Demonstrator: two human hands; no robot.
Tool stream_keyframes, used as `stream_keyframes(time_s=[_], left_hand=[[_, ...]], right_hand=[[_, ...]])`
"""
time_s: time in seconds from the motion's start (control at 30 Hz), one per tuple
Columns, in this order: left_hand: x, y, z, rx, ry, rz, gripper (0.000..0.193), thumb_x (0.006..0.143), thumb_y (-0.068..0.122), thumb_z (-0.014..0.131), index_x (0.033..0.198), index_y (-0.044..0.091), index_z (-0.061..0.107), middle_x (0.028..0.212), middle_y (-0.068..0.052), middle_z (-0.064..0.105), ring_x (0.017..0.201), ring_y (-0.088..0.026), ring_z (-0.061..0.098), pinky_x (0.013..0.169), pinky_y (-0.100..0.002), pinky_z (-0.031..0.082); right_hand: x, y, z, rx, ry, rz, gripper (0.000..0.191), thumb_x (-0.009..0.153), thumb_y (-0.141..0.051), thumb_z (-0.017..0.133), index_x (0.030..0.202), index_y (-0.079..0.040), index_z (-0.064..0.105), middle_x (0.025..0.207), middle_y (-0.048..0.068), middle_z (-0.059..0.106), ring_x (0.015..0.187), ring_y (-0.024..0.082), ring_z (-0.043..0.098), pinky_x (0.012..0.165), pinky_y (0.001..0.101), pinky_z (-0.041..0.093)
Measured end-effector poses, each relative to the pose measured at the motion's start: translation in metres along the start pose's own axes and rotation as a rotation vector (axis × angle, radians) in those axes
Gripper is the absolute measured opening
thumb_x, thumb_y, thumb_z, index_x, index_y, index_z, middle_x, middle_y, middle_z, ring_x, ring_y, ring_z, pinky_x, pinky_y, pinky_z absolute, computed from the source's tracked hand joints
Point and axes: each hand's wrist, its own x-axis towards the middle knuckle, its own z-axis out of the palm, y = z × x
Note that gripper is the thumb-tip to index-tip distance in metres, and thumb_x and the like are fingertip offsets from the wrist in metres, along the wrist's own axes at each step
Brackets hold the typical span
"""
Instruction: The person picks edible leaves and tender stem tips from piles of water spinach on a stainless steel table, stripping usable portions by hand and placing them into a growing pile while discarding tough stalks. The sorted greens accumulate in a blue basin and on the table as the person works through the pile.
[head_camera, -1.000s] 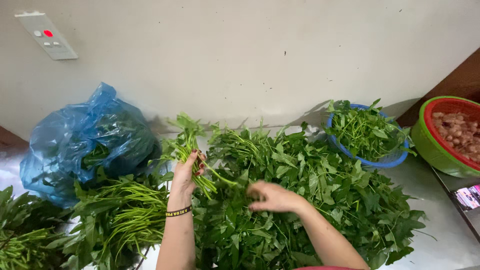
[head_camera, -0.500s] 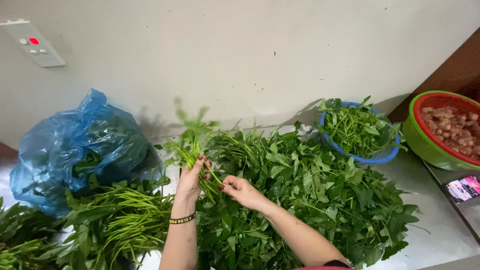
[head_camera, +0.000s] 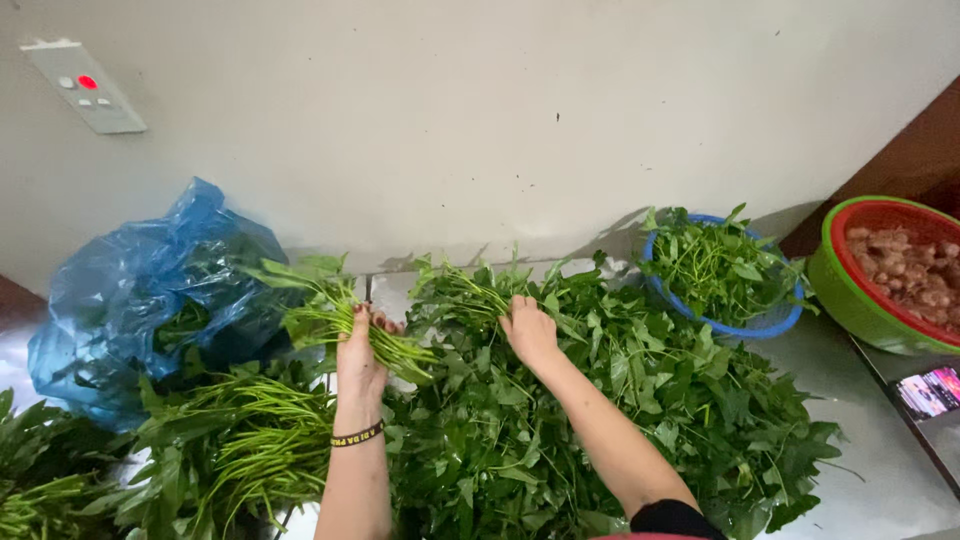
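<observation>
My left hand (head_camera: 360, 362) grips a small bunch of green leafy stems (head_camera: 330, 315), held slanting with the leaves up to the left. A dark beaded bracelet (head_camera: 357, 436) sits on that wrist. My right hand (head_camera: 530, 332) reaches into the far side of a big pile of leafy greens (head_camera: 620, 420), fingers closed around a few stems at the pile's top. The pile covers the middle of the counter (head_camera: 880, 440).
A blue plastic bag (head_camera: 150, 290) with greens sits at the left. Bundled long-stem greens (head_camera: 230, 450) lie beside it. A blue basket of picked leaves (head_camera: 720, 275) and a green-and-red basket of brownish pieces (head_camera: 895, 270) stand at the right. A wall (head_camera: 480, 120) rises behind.
My right hand has moved from the bunch in my left hand out to the far part of the pile. My left hand keeps its bunch, lowered slightly.
</observation>
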Motion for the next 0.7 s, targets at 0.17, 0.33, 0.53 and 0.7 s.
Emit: stream_keyframes(time_s=[0.17,0.33,0.53,0.7], left_hand=[[0.006,-0.016,-0.015,0.255,0.095,-0.001,0.019,0.095,0.020,0.072,0.107,0.008,0.064,0.080,-0.001,0.060,0.068,-0.015,0.055,0.066,-0.035,0.053],[0.017,-0.049,-0.015,0.384,0.078,-0.119,0.022,0.095,0.019,0.069,0.110,0.004,0.069,0.088,-0.006,0.067,0.065,-0.015,0.058,0.059,-0.032,0.053],[0.014,-0.082,0.004,0.380,-0.012,-0.118,0.017,0.096,0.017,0.066,0.108,0.004,0.067,0.102,-0.012,0.079,0.063,-0.012,0.057,0.055,-0.028,0.050],[-0.004,-0.072,0.014,0.509,-0.071,-0.093,0.018,0.096,0.015,0.072,0.111,0.005,0.069,0.100,-0.008,0.077,0.067,-0.007,0.056,0.055,-0.025,0.045]], right_hand=[[0.013,0.002,-0.004,0.068,-0.075,0.048,0.014,0.090,-0.024,0.070,0.098,-0.014,0.065,0.104,0.012,0.062,0.089,0.034,0.068,0.078,0.0473,0.055],[-0.027,-0.035,-0.042,0.313,0.015,-0.014,0.015,0.088,-0.018,0.070,0.097,-0.012,0.059,0.106,0.008,0.055,0.076,0.028,0.067,0.068,0.0401,0.057],[-0.070,-0.073,-0.054,0.178,0.234,-0.342,0.016,0.089,-0.016,0.072,0.095,-0.011,0.058,0.103,0.008,0.058,0.086,0.028,0.066,0.068,0.0395,0.055],[-0.074,-0.070,-0.051,0.248,0.076,-0.384,0.020,0.086,-0.019,0.075,0.097,-0.009,0.060,0.102,0.009,0.058,0.095,0.030,0.065,0.075,0.0413,0.055]])
